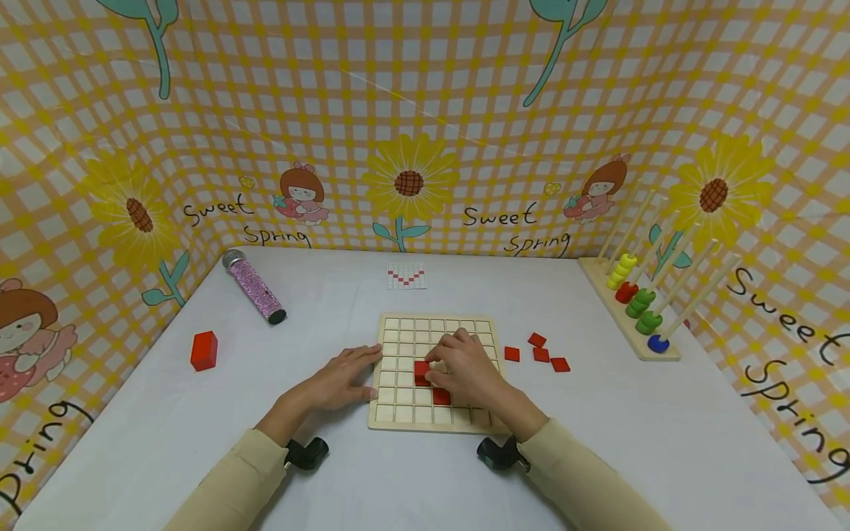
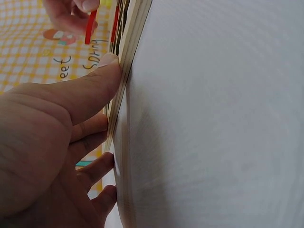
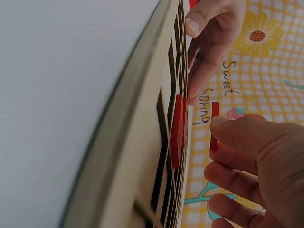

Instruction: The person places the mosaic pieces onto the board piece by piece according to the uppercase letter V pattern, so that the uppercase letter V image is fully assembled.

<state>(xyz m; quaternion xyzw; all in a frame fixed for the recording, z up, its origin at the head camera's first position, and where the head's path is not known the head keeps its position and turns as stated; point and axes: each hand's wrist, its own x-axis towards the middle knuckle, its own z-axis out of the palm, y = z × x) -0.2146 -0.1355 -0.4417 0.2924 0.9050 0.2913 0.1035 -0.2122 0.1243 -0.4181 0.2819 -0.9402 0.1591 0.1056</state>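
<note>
A wooden grid board (image 1: 392,417) lies on the white table. My left hand (image 1: 339,380) rests at its left side, with thumb and fingertips touching the edge in the left wrist view. Over the middle of the grid, my right hand (image 1: 468,369) pinches a thin red square tile (image 3: 215,108) between thumb and index finger. That tile is held on edge above the board, apart from it, in the right wrist view. Another red tile (image 1: 441,397) lies in a lower cell; the right hand hides some cells beyond it.
Several loose red tiles (image 1: 541,355) lie right of the board. Behind it is a small card (image 1: 406,276) with a red V-shaped pattern on a grid. A glittery microphone (image 1: 255,287) and a red block (image 1: 204,350) are at left. A bead-and-peg counting stand (image 1: 640,335) stands at right.
</note>
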